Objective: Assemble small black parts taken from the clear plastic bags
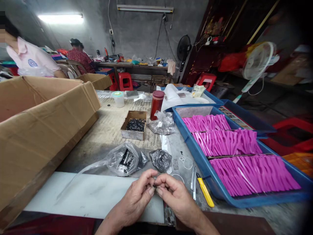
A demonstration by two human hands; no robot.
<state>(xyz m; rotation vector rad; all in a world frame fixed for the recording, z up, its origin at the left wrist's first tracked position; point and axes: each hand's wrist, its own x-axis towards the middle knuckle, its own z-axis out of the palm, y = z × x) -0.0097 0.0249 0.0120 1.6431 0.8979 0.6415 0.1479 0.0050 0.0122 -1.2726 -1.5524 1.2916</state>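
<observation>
My left hand (137, 197) and my right hand (176, 195) meet near the front edge of the table, fingertips pinched together. Between them is a small black piece (154, 186), too small and too covered by fingers to name. Just beyond my hands lies a clear plastic bag (112, 160) with black and metallic small parts in it. Beside that bag sits a dark plastic bag (161, 160). A pale sheet (97, 195) lies under and left of my left hand. To the right of my right hand are a yellow-handled tool (205, 192) and thin metal strips (193, 182).
A large cardboard box (49, 120) takes up the left side. On the right, a blue tray (193, 143) holds rows of magenta strips (254, 174). Further back are a small carton (133, 134) of black pins, a red canister (157, 102) and a lidded tub (118, 99). Two people sit beyond.
</observation>
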